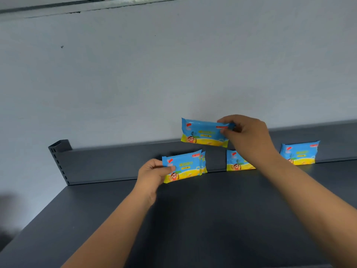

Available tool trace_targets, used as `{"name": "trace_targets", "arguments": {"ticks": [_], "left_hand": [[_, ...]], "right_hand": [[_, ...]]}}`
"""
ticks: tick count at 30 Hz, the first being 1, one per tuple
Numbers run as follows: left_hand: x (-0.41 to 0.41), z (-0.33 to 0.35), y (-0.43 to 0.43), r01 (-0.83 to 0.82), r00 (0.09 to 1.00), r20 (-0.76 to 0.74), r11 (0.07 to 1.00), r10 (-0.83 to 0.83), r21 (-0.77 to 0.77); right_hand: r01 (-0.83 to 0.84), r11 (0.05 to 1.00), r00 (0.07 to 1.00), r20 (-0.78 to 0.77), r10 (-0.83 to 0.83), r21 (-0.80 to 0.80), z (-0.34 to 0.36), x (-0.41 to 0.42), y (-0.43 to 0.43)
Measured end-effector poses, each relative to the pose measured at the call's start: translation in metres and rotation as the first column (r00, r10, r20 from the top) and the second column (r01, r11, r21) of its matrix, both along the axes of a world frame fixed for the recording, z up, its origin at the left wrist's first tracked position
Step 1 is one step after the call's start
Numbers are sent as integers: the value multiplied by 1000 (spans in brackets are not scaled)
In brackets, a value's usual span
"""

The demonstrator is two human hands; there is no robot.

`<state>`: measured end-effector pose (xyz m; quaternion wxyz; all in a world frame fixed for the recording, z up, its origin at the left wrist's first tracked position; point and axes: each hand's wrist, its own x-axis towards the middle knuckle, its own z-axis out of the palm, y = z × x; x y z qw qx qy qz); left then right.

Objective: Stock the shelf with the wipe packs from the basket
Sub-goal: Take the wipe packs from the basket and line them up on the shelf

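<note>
Blue-and-yellow wipe packs stand upright along the back lip of a dark grey shelf (193,219). My left hand (152,176) grips the left edge of one pack (183,168), held just in front of another standing pack (203,161). My right hand (245,132) pinches the right end of a second pack (202,133), held in the air above the shelf's back lip. Two more packs stand further right, one (236,161) partly behind my right wrist and one (299,152) beyond it. The basket is out of view.
The shelf's raised back lip (108,163) runs along a pale grey wall (154,74). A slotted upright post (58,151) stands at the shelf's back left corner. The shelf's left edge slopes toward the lower left.
</note>
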<state>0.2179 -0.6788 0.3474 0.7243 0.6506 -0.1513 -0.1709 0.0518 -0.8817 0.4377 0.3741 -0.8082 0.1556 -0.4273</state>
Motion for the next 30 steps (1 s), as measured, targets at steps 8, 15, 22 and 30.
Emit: {"name": "trace_targets", "arguments": {"ticks": [8, 15, 22, 30], "left_hand": [[38, -17, -26, -16, 968, 249, 989, -21, 146], [51, -28, -30, -91, 910, 412, 955, -36, 284], [59, -33, -33, -86, 929, 370, 952, -30, 294], [70, -32, -27, 74, 957, 240, 933, -166, 353]], "right_hand": [[-80, 996, 993, -79, 83, 36, -9, 18, -11], [-103, 994, 980, -169, 107, 33, -19, 37, -10], [-78, 992, 944, -328, 40, -103, -31, 54, -5], [-46, 987, 890, -455, -28, -151, -60, 72, -5]]}}
